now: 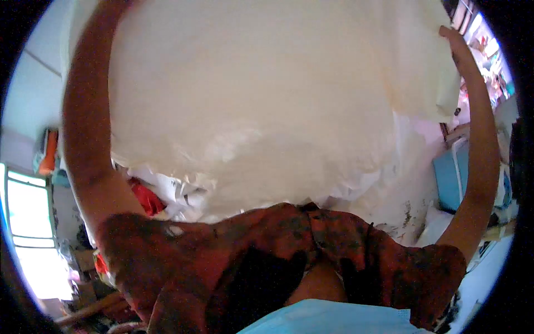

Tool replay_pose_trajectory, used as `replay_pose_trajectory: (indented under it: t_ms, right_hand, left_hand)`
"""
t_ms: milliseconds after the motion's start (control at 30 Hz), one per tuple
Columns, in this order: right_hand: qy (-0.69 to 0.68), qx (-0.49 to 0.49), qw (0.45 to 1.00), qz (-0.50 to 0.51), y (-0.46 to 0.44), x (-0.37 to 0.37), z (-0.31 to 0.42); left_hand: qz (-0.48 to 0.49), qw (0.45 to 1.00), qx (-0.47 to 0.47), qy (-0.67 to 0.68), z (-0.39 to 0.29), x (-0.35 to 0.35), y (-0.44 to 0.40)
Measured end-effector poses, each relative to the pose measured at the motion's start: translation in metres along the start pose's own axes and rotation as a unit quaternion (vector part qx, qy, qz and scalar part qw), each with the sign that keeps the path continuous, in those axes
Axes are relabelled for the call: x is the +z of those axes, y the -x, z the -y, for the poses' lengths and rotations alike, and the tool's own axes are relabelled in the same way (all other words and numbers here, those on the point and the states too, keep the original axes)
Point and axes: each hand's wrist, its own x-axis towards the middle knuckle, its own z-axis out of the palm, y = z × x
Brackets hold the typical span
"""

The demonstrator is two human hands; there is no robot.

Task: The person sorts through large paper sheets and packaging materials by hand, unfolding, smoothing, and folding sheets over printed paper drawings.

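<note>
A large cream-white sheet (250,94), cloth-like, spreads in front of me and fills most of the head view. Its lower border is wrinkled and uneven near my chest. My right hand (455,44) is raised at the upper right, its fingers closed on the sheet's side edge. On the other side my left forearm (89,111) reaches up across the sheet, and the hand itself lies beyond the top of the view.
Crumpled white material (175,192) and a red piece (146,197) show below the sheet. At the right stands a blue container (448,178). A bright window (33,234) and an orange item (49,151) are at the left.
</note>
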Motion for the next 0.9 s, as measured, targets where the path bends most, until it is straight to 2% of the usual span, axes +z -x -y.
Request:
replay_pose_trajectory:
  t_ms: [33,100,133,167,200,233,267,300,333,367,400,433,500,533,567,600,700,833,900]
  right_hand:
    - [-0.004,0.016,1.0,-0.004,0.007,-0.007,-0.013]
    - [0.001,0.028,1.0,0.003,0.01,-0.009,-0.039]
    - [0.004,0.015,1.0,0.012,0.01,-0.012,-0.049]
    - [0.001,0.027,1.0,0.006,0.014,-0.013,-0.049]
    - [-0.004,0.04,0.999,0.004,0.018,-0.005,-0.047]
    - [-0.007,0.053,0.999,0.0,0.021,-0.003,-0.041]
    - [0.008,0.025,1.0,0.005,0.02,-0.005,-0.047]
    - [0.024,-0.001,1.0,0.011,0.014,-0.002,-0.055]
    - [0.043,-0.031,0.999,0.015,0.007,-0.003,-0.056]
    - [0.076,-0.006,0.997,0.02,-0.005,-0.004,-0.053]
    - [0.11,0.018,0.993,0.029,-0.018,0.0,-0.045]
    - [0.146,0.042,0.987,0.042,-0.027,0.004,-0.041]
    - [0.154,0.022,0.988,0.021,-0.023,0.017,-0.038]
    - [0.161,0.008,0.987,0.01,-0.025,0.019,-0.03]
    - [0.181,0.055,0.982,-0.017,-0.029,0.021,-0.023]
    - [0.175,0.045,0.983,0.004,-0.036,0.022,-0.018]
    - [0.148,0.022,0.986,0.076,-0.029,0.015,-0.001]
    - [0.117,0.052,0.992,0.01,-0.018,-0.015,0.008]
    - [0.088,0.056,0.994,-0.014,-0.016,-0.038,-0.001]
  left_hand:
    - [-0.015,1.0,0.005,-0.006,0.005,0.002,0.019]
    - [-0.158,0.983,0.088,-0.032,0.032,0.016,0.078]
    - [-0.089,0.994,0.005,-0.066,0.054,0.008,0.11]
    - [-0.107,0.992,-0.043,-0.045,0.053,-0.007,0.144]
    - [-0.144,0.98,-0.057,-0.128,0.043,-0.02,0.179]
    - [-0.196,0.973,-0.071,-0.094,0.036,-0.026,0.214]
    - [-0.173,0.95,-0.258,-0.033,0.007,-0.02,0.253]
    - [-0.143,0.949,-0.281,0.013,0.004,-0.006,0.302]
    - [-0.054,0.836,-0.371,0.401,-0.002,0.007,0.359]
    - [-0.027,0.573,-0.518,0.635,-0.009,0.019,0.416]
    - [-0.021,0.436,-0.58,0.688,-0.046,0.017,0.437]
    - [-0.038,0.398,-0.595,0.697,-0.094,0.012,0.445]
    - [-0.094,0.391,-0.59,0.701,-0.168,-0.002,0.447]
    - [-0.13,0.401,-0.572,0.704,-0.188,-0.009,0.438]
    - [-0.167,0.411,-0.55,0.708,-0.198,-0.014,0.424]
    - [-0.199,0.423,-0.527,0.71,-0.199,-0.019,0.406]
    - [-0.247,0.444,-0.456,0.731,-0.169,-0.021,0.359]
    - [-0.192,0.399,-0.379,0.812,-0.093,-0.021,0.318]
    - [-0.154,0.529,-0.466,0.693,-0.048,-0.016,0.254]
